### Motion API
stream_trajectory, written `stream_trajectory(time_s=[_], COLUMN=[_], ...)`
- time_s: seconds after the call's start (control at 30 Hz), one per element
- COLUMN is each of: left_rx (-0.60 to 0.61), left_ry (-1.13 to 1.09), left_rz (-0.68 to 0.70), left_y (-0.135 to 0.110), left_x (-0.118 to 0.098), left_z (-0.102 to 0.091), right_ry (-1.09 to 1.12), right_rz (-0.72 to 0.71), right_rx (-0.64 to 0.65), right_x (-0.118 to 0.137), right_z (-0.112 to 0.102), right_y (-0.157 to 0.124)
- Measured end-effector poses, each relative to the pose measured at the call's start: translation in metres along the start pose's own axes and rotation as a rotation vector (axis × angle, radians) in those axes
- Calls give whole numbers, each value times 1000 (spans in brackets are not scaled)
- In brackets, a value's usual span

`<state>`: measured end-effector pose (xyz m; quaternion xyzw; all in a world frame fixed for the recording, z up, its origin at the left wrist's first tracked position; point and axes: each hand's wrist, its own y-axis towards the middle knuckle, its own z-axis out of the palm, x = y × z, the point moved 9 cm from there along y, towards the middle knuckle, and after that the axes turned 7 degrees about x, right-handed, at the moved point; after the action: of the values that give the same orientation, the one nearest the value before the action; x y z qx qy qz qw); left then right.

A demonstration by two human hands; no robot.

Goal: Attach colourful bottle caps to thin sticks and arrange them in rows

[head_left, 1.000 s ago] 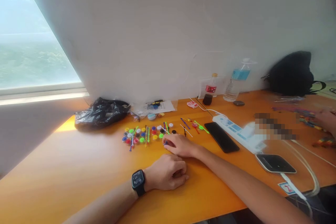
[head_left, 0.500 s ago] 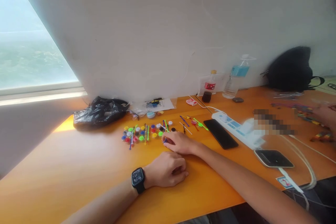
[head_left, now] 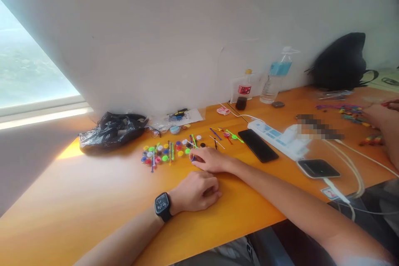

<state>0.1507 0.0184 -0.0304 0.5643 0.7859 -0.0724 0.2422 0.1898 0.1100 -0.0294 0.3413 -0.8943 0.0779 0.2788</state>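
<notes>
My left hand (head_left: 196,192) rests on the orange table (head_left: 93,191) in a loose fist, a black smartwatch (head_left: 163,206) on its wrist; what it may hold is hidden. My right hand (head_left: 209,160) lies just beyond it, fingertips pinched on a small blue piece (head_left: 193,158) at the table surface. In front of both hands lies a cluster of small coloured caps and thin coloured sticks (head_left: 168,151). More sticks (head_left: 225,135) lie to the right of that cluster.
A black plastic bag (head_left: 110,129) sits at the back left. A black phone (head_left: 258,145), a white power strip (head_left: 276,138), a second phone (head_left: 318,168) with cables, two bottles (head_left: 276,77) and a black bag (head_left: 341,62) are to the right. Another person's hand (head_left: 382,114) works at far right.
The view has tilted and shifted, so everything sits slightly lower-left in frame. Both hands keep their pose; the right hand stays pinched on the blue piece.
</notes>
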Motion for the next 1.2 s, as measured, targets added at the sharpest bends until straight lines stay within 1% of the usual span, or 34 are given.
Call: stream_trajectory(time_s=[0.13,0.23,0.47,0.67,0.77,0.83,0.9,1.0,1.07,1.13,1.2], left_rx=[4,4,8,-1,3,2,4,8,6,4,5], left_ry=[-13,-13,-13,7,12,20,25,29,31,31,33], left_rz=[-13,-23,-11,4,17,24,30,39,42,41,42], left_y=[-1,-1,1,3,4,4,5,5,6,6,6], left_x=[2,3,-1,-3,-4,-4,-4,-4,-4,-4,-4], left_z=[1,1,-1,-2,-2,-2,-1,0,0,0,0], right_ry=[-3,-13,85,281,416,445,393,253,173,101,9], right_rz=[-5,-43,-121,-4,31,46,61,95,122,140,145], right_rx=[7,-10,-149,-249,-310,-322,-290,-203,-173,-166,-192], right_x=[1,3,2,-23,-35,-42,-47,-54,-58,-59,-57], right_z=[1,1,-16,-26,-34,-39,-42,-40,-39,-40,-45], right_y=[0,0,-2,1,0,-1,-1,-2,-3,-5,-6])
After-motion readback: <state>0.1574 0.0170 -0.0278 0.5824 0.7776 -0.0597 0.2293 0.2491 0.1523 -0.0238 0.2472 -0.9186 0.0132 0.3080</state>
